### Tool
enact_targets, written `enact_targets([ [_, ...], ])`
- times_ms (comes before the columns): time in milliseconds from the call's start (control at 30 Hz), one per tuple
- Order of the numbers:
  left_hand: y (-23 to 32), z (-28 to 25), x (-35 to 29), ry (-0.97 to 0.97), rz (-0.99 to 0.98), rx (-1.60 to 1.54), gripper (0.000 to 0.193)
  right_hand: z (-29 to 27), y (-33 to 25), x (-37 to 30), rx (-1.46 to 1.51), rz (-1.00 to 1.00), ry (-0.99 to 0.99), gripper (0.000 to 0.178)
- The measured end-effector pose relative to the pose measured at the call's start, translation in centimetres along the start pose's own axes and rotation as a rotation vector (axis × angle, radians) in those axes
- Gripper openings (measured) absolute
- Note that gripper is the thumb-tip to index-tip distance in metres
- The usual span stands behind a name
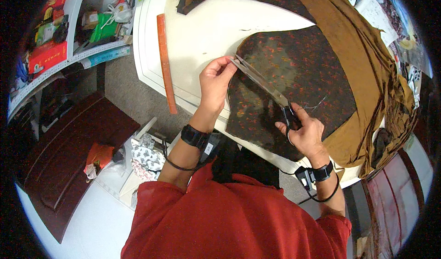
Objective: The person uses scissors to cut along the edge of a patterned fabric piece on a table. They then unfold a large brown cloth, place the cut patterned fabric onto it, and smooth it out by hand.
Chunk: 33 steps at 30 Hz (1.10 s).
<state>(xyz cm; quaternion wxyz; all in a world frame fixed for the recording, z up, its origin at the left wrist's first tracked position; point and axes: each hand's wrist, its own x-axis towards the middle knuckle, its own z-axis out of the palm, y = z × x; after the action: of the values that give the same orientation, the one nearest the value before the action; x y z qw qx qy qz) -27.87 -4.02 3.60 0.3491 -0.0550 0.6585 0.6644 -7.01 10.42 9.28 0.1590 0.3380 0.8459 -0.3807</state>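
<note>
My right hand [307,132] grips the dark handles of a pair of scissors [264,82]. The long silver blades are slightly apart and point up and left across a dark patterned cloth [298,75] with reddish and green flecks. At the blade tips, by the cloth's left edge, the thumb and forefinger of my left hand [217,82] are pinched together; whatever they hold is too small to make out. Loose pale threads [317,105] lie on the cloth near my right hand. The cloth is spread flat on a white table [197,38], with a curved cut along its upper edge.
A reddish-brown strip like a ruler [166,63] lies along the table's left side. Plain brown cloth [363,75] drapes over the right side in folds. Shelves [76,24] with packages stand at the far left, above a dark wooden panel [78,153]. Both wrists wear cabled black bands.
</note>
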Motion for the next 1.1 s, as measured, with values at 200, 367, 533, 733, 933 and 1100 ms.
enact_targets([
  [200, 0.2, 0.4, -0.7, -0.089, -0.047, -0.007, 0.02, -0.7, 1.5, -0.2, -0.133, -0.137, 0.171, 0.057],
  [367, 0.2, 0.2, -0.6, -0.182, -0.06, 0.136, 0.016, -2.1, 2.2, -0.9, -0.213, -0.127, 0.137, 0.053],
  [533, 0.8, 0.8, -1.0, -0.219, -0.078, 0.173, 0.013, -2.6, 2.7, -1.4, -0.302, -0.128, 0.184, 0.049],
  [733, 0.7, 0.9, -1.2, -0.183, -0.083, 0.13, 0.016, -2.8, 3.1, -2.2, -0.344, -0.088, 0.155, 0.044],
  [933, 0.6, -0.5, 0.0, -0.115, 0.025, 0.141, 0.018, -1.6, 3.1, -3.1, -0.004, 0.006, 0.228, 0.046],
  [1100, 0.8, -2.3, 2.3, -0.089, 0.132, 0.331, 0.018, 1.4, 3.3, -4.7, 0.508, 0.195, 0.154, 0.052],
])
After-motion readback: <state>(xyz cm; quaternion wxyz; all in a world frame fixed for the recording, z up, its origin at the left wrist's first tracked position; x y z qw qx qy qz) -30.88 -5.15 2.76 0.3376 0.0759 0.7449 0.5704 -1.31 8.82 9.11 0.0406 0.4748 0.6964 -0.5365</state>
